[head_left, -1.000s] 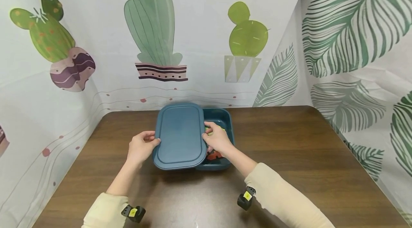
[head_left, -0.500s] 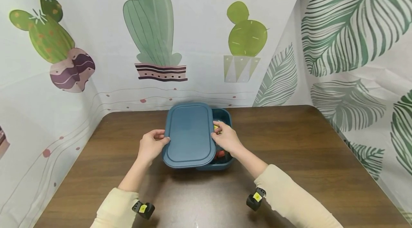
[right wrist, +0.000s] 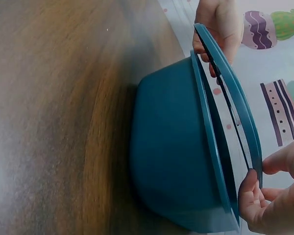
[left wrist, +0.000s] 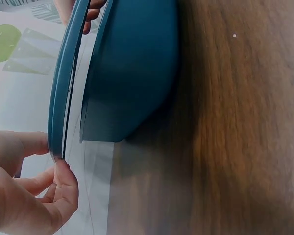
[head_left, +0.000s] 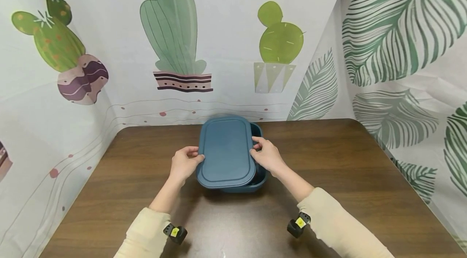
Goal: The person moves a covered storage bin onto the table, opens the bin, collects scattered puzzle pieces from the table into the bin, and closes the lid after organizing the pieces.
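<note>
I hold the flat dark-blue rectangular plastic lid [head_left: 226, 150] by its 2 long edges — my left hand [head_left: 184, 163] pinches the left edge, my right hand [head_left: 268, 154] pinches the right. The lid hovers just above the deep dark-blue plastic container [right wrist: 171, 147], tilted, not seated — a gap shows between them. The container stands on the dark brown wooden table [head_left: 346, 169], its right rim peeking past the lid.
</note>
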{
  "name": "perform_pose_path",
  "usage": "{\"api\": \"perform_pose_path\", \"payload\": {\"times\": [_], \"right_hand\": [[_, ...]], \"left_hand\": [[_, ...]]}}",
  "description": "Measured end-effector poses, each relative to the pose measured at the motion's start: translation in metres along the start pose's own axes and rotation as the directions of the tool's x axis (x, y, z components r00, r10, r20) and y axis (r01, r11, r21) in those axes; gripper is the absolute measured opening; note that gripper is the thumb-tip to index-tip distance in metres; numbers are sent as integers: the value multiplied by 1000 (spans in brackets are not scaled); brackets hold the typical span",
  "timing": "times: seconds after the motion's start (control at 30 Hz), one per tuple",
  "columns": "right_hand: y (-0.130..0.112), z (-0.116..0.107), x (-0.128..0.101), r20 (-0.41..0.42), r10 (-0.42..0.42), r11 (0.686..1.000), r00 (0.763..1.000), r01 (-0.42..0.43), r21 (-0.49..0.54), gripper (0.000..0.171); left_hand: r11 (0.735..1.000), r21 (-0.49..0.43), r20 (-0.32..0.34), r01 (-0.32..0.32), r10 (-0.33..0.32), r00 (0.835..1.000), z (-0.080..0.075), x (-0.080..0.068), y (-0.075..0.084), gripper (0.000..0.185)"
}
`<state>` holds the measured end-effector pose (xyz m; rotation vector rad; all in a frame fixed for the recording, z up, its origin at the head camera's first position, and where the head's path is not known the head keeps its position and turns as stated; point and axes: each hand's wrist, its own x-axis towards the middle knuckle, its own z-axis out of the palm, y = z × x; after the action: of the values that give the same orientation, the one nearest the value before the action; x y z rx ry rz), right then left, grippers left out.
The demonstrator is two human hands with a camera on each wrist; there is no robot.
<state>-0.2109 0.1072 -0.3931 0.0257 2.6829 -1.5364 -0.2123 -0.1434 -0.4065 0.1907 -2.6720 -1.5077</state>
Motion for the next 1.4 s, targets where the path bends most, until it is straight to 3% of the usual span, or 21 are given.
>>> {"api": "perform_pose_path", "payload": {"times": [1.0, 1.4], "right_hand": [[23, -23, 0, -27, -1, 996, 1000, -1, -85, 48], [29, -24, 1, -17, 9, 997, 1000, -11, -78, 47]], "left_hand": [[1000, -25, 14, -10, 10, 1000, 33, 4, 6, 31], [1000, -10, 21, -7, 7, 1000, 36, 6, 7, 31]]}}
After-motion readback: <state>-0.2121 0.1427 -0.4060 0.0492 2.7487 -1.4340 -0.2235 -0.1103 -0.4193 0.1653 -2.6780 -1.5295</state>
